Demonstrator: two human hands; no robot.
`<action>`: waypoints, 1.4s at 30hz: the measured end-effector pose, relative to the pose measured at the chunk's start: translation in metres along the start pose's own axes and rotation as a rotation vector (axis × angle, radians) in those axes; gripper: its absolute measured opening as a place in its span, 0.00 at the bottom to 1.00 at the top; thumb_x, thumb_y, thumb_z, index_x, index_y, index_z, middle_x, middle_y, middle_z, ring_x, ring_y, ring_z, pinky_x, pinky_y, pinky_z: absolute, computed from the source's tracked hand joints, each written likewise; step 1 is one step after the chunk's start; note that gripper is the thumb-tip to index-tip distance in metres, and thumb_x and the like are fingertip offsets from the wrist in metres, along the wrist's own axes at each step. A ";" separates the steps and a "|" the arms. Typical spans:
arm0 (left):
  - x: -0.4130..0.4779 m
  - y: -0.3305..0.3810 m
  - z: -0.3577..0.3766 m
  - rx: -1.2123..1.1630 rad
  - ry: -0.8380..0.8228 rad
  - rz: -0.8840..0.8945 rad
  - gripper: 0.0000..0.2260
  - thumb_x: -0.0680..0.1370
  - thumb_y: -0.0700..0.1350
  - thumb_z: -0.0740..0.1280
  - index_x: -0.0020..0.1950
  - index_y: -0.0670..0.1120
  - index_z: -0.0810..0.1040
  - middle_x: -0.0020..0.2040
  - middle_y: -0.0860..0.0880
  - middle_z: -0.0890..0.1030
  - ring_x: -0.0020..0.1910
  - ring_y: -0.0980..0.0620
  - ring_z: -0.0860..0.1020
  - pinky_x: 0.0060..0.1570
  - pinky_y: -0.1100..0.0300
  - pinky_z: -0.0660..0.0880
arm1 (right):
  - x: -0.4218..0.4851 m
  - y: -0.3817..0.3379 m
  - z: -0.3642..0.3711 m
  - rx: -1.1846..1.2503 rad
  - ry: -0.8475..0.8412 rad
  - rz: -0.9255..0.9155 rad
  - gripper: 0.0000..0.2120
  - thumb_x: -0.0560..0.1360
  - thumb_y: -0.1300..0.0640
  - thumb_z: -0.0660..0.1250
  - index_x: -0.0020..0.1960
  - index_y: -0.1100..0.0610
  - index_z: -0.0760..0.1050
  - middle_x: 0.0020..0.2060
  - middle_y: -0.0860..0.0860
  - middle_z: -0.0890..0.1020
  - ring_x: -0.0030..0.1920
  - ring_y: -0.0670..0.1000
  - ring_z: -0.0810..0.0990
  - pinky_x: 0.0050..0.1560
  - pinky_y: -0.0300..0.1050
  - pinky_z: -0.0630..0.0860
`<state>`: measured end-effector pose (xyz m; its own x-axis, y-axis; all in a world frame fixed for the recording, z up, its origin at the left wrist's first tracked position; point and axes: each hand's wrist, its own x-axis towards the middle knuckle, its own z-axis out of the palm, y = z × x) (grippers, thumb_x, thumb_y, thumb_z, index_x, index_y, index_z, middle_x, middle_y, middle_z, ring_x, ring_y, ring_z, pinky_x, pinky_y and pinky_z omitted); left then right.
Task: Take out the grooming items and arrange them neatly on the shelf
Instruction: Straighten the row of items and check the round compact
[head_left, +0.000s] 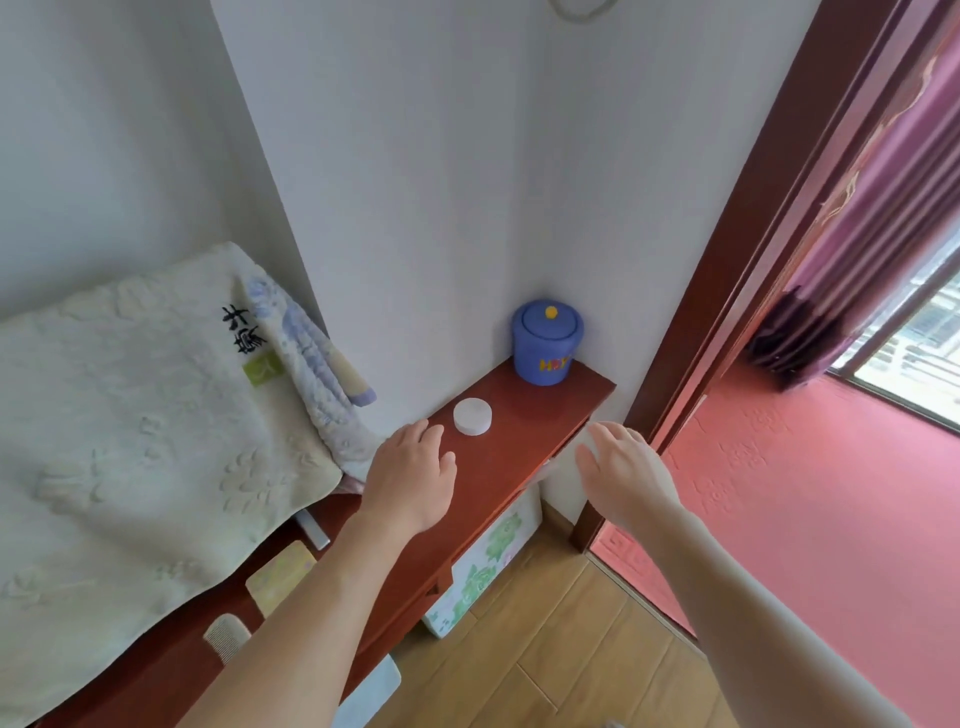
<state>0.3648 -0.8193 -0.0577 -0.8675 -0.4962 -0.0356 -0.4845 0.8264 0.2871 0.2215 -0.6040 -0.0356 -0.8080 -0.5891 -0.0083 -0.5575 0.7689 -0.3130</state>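
Observation:
A narrow red-brown wooden shelf (524, 415) runs along the white wall. At its far end stands a blue lidded jar (546, 343) with a yellow knob. A small round white container (472, 415) lies nearer on the shelf. My left hand (413, 475) hovers over the shelf just short of the white container, fingers relaxed, holding nothing. My right hand (626, 470) is off the shelf's right edge, fingers straight and empty. A comb (226, 636) and a pale yellow flat item (280, 574) lie on the dark wood beside my left forearm.
A cream quilted blanket (130, 415) and a rolled blue-white towel (306, 343) cover the bed on the left. A floral box (483, 566) sits under the shelf on the wood floor. A brown door frame (727, 260), pink floor and curtain are on the right.

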 end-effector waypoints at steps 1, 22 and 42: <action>0.005 0.001 0.001 0.004 0.003 -0.014 0.23 0.84 0.51 0.53 0.77 0.44 0.64 0.76 0.45 0.67 0.76 0.47 0.63 0.76 0.50 0.61 | 0.009 0.002 0.000 0.011 -0.006 -0.009 0.16 0.81 0.52 0.53 0.61 0.58 0.73 0.61 0.52 0.77 0.64 0.55 0.72 0.60 0.49 0.70; 0.064 0.050 0.017 0.072 0.125 -0.439 0.19 0.83 0.50 0.56 0.70 0.42 0.71 0.65 0.45 0.75 0.65 0.45 0.72 0.66 0.49 0.69 | 0.189 0.036 0.020 -0.006 -0.297 -0.438 0.25 0.82 0.46 0.52 0.76 0.55 0.63 0.73 0.50 0.68 0.74 0.52 0.63 0.72 0.49 0.63; 0.128 0.008 0.065 -0.023 -0.024 -0.535 0.21 0.84 0.52 0.55 0.74 0.44 0.66 0.72 0.46 0.70 0.72 0.47 0.67 0.71 0.53 0.64 | 0.281 -0.001 0.083 -0.101 -0.467 -0.636 0.27 0.82 0.46 0.56 0.78 0.55 0.58 0.75 0.50 0.64 0.75 0.50 0.61 0.73 0.46 0.59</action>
<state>0.2429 -0.8589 -0.1223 -0.5023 -0.8401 -0.2047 -0.8574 0.4532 0.2439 0.0109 -0.7905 -0.1168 -0.1779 -0.9486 -0.2616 -0.9175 0.2560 -0.3043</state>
